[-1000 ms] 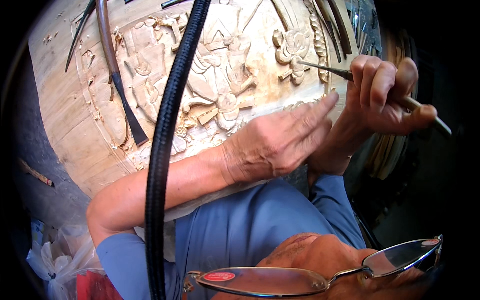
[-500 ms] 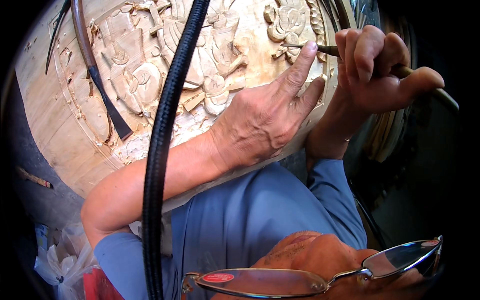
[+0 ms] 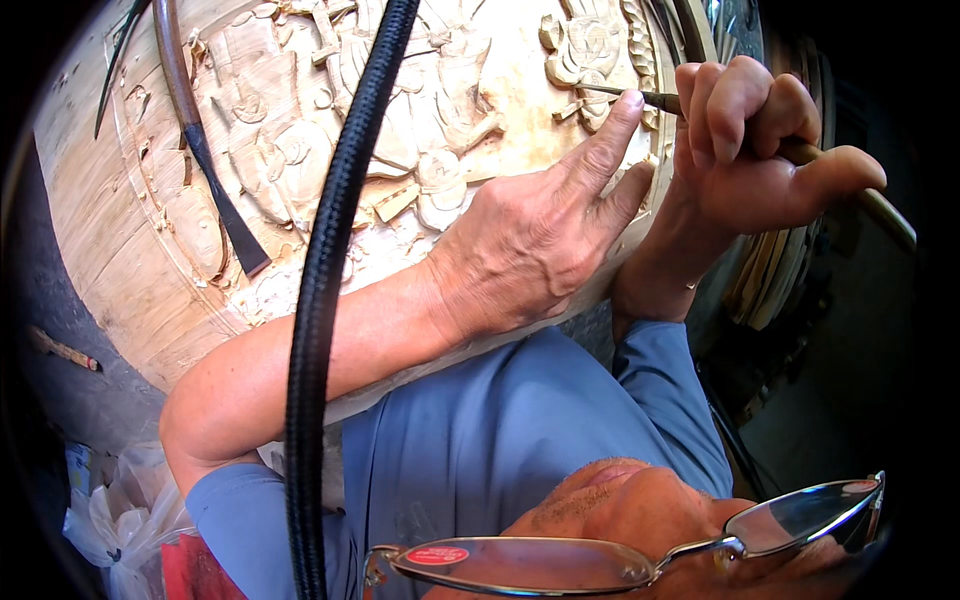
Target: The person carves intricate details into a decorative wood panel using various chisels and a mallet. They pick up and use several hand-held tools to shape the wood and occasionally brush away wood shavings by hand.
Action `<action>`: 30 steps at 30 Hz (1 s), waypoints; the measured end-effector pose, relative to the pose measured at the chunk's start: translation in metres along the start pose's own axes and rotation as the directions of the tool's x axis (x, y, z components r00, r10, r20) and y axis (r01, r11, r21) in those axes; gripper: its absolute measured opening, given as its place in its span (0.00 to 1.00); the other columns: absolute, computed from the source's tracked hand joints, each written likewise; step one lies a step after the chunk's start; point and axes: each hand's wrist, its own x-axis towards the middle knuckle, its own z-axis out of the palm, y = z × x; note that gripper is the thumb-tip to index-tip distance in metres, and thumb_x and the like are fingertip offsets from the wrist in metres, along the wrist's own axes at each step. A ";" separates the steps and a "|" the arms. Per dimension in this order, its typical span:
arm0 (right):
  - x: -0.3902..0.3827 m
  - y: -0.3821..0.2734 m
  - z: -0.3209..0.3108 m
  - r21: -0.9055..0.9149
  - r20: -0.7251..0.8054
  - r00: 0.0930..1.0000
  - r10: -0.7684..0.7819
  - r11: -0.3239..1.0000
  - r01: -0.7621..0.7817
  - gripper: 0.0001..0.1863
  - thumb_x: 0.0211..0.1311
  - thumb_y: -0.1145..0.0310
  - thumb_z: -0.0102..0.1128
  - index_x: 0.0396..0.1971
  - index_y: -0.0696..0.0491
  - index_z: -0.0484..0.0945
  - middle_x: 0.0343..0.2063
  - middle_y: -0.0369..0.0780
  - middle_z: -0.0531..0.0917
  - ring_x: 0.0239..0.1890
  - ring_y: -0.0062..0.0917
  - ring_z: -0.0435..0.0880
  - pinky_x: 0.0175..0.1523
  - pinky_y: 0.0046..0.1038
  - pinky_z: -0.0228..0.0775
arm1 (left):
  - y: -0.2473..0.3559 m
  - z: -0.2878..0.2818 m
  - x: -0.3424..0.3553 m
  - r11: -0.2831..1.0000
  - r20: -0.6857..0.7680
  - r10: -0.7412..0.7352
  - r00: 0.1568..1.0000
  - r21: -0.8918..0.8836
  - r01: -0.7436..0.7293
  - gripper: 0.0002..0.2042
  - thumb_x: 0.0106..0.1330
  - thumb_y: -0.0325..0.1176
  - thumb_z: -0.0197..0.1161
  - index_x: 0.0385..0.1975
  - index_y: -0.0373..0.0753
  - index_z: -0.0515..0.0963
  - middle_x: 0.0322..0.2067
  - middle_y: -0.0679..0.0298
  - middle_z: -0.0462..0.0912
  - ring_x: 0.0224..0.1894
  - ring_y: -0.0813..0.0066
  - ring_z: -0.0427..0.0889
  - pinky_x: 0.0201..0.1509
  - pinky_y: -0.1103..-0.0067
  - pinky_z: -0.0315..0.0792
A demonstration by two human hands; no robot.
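My right hand (image 3: pixel 750 150) grips a slender carving chisel (image 3: pixel 662 101) by its long pale handle, its thin tip at a carved rosette-like motif (image 3: pixel 585 50) near the panel's upper right. My left hand (image 3: pixel 535 240) has its index finger stretched to the blade, apparently touching it, with another finger apart below and its thumb hidden. Both hands are over a pale round-edged wooden panel (image 3: pixel 100 240) carved in relief with figures and strewn with shavings.
A wide flat chisel with a wooden handle (image 3: pixel 225 210) and narrower tools lie on the panel. A black braided hose (image 3: pixel 335 230) crosses the view. Stacked wooden pieces (image 3: pixel 770 280) stand at right, a plastic bag (image 3: pixel 130 510) at lower left. My glasses and blue shirt show below.
My left index finger has moved up from below the chisel to its blade. My right hand and the chisel have moved upward, and the panel appears slightly higher in view.
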 end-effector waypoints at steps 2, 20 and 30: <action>-0.002 0.005 0.001 0.040 -0.070 0.997 -0.021 0.999 0.024 0.43 0.73 0.16 0.38 0.18 0.44 0.56 0.17 0.40 0.74 0.14 0.18 0.58 0.24 0.25 0.49 | -0.001 -0.001 0.000 1.000 0.005 -0.007 1.000 -0.004 0.007 0.23 0.67 0.28 0.61 0.62 0.28 0.79 0.77 0.27 0.63 0.59 0.55 0.91 0.43 0.76 0.87; 0.001 -0.018 0.022 -0.092 -0.341 0.932 -0.122 0.991 0.096 0.49 0.57 0.13 0.62 0.32 0.55 0.75 0.32 0.43 0.76 0.34 0.28 0.74 0.34 0.28 0.62 | 0.006 0.006 -0.001 0.993 -0.113 0.054 0.992 -0.096 -0.065 0.37 0.51 0.33 0.79 0.66 0.31 0.80 0.81 0.36 0.60 0.50 0.57 0.92 0.48 0.71 0.88; -0.008 -0.025 0.014 -0.162 -0.092 0.986 -0.136 0.979 0.120 0.50 0.66 0.12 0.44 0.32 0.54 0.75 0.38 0.46 0.77 0.32 0.29 0.73 0.40 0.31 0.66 | 0.002 0.008 -0.002 0.994 -0.139 0.050 0.989 -0.087 -0.062 0.40 0.54 0.34 0.76 0.71 0.29 0.76 0.80 0.32 0.60 0.51 0.56 0.92 0.49 0.71 0.88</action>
